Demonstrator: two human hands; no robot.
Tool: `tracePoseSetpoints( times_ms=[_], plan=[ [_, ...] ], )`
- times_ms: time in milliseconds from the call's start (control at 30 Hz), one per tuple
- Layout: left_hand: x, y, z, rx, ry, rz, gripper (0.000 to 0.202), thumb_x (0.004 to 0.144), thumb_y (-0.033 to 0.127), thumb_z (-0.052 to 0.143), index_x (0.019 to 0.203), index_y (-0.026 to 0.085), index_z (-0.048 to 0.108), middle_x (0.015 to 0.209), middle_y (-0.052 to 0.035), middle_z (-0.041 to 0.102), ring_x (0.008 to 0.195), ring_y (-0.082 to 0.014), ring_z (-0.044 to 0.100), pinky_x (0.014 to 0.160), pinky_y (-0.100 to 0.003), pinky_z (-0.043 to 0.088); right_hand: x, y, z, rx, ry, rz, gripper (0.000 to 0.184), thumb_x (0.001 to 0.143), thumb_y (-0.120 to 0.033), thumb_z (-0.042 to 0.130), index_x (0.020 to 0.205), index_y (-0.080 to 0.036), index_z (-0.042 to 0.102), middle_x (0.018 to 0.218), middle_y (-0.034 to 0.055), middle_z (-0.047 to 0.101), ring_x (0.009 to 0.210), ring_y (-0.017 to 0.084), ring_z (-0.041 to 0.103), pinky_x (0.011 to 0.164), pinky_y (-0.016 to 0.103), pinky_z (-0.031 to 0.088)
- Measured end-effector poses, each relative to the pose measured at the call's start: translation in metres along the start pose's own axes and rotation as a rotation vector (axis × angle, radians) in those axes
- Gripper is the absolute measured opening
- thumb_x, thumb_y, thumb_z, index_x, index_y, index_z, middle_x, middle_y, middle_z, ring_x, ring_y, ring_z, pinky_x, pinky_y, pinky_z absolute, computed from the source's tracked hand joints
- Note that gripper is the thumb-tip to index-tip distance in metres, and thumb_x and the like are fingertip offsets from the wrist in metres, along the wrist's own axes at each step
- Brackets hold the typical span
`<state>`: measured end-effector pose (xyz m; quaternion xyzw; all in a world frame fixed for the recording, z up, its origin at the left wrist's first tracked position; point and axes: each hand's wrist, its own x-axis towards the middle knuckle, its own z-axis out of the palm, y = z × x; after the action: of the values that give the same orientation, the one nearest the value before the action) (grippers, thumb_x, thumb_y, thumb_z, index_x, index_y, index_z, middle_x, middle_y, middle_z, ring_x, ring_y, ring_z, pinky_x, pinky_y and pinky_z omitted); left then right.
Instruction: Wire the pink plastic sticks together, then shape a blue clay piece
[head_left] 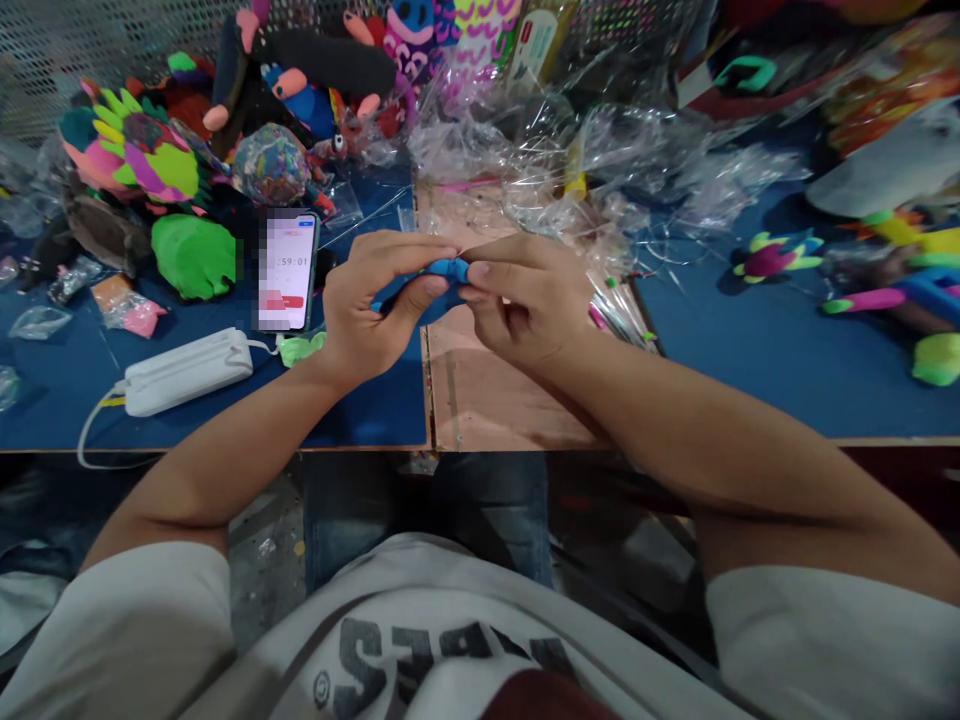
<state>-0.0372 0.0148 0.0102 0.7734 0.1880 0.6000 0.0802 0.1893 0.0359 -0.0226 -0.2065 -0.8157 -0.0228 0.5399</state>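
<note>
Above the table's middle, a small piece of blue modelling clay [450, 268] spans the gap between my two hands. My left hand [371, 300] pinches its left end between thumb and fingers, and a bit more blue shows by the palm. On the other side, the thumb and fingertips of my right hand [525, 300] close on its right end. The fingers cover much of the piece, so its full shape is hidden. Beneath the hands lies a bare wooden board [487, 380] set between blue table surfaces.
Left of my hands stand a phone [292, 270] showing a timer, a cabled white power bank [187, 370] and a green clay lump [193, 255]. Colourful clay figures [150, 150] and crumpled clear plastic [630, 150] line the back. A small turtle-like figure [778, 257] sits right.
</note>
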Motion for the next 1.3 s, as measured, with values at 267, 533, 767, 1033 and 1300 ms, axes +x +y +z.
tracePoseSetpoints(
  times_ms=[267, 533, 767, 1033, 1300],
  plan=[
    [-0.001, -0.006, -0.002, -0.150, -0.150, -0.086, 0.029, 0.119, 0.050, 0.061, 0.140, 0.042, 0.080, 0.136, -0.0002, 0.088, 0.131, -0.0255, 0.084, 0.113, -0.051, 0.070, -0.004, 0.001, 0.014, -0.032, -0.052, 0.041, 0.036, 0.118, -0.060, 0.052, 0.122, -0.037, 0.080, 0.105, 0.0047, 0.086, 0.096, 0.027, 0.086, 0.083, 0.047, 0.073],
    [0.009, 0.010, -0.006, -0.117, -0.223, -0.146, 0.031, 0.120, 0.051, 0.058, 0.133, 0.038, 0.083, 0.134, -0.0015, 0.088, 0.128, -0.0253, 0.085, 0.113, -0.048, 0.072, -0.006, -0.004, 0.015, 0.110, 0.019, 0.180, 0.033, 0.108, -0.068, 0.067, 0.114, -0.036, 0.075, 0.096, 0.0056, 0.081, 0.088, 0.030, 0.083, 0.082, 0.052, 0.073],
    [0.009, 0.012, -0.005, -0.119, -0.203, -0.292, 0.042, 0.115, 0.068, 0.059, 0.117, 0.036, 0.086, 0.129, -0.0033, 0.087, 0.129, -0.0267, 0.084, 0.114, -0.051, 0.070, -0.001, -0.020, 0.024, 0.165, 0.220, 0.274, 0.046, 0.104, -0.072, 0.075, 0.129, -0.036, 0.061, 0.103, 0.0042, 0.078, 0.073, 0.023, 0.075, 0.067, 0.044, 0.067],
    [-0.001, -0.014, 0.002, -0.060, -0.013, -0.385, 0.043, 0.111, 0.074, 0.062, 0.112, 0.037, 0.083, 0.112, -0.0024, 0.090, 0.107, -0.0266, 0.086, 0.098, -0.047, 0.070, 0.012, -0.028, 0.031, 0.377, 0.132, 0.540, 0.059, 0.104, -0.089, 0.064, 0.125, -0.034, 0.066, 0.086, -0.0035, 0.075, 0.070, 0.017, 0.074, 0.067, 0.033, 0.065],
    [0.004, -0.013, -0.001, -0.076, -0.069, -0.544, 0.056, 0.107, 0.082, 0.063, 0.127, 0.034, 0.083, 0.116, -0.0072, 0.089, 0.121, -0.0295, 0.084, 0.111, -0.052, 0.068, 0.010, -0.027, 0.035, 0.394, 0.128, 0.596, 0.049, 0.101, -0.080, 0.077, 0.113, -0.033, 0.080, 0.087, -0.0003, 0.078, 0.072, 0.021, 0.074, 0.069, 0.039, 0.067]
  ],
)
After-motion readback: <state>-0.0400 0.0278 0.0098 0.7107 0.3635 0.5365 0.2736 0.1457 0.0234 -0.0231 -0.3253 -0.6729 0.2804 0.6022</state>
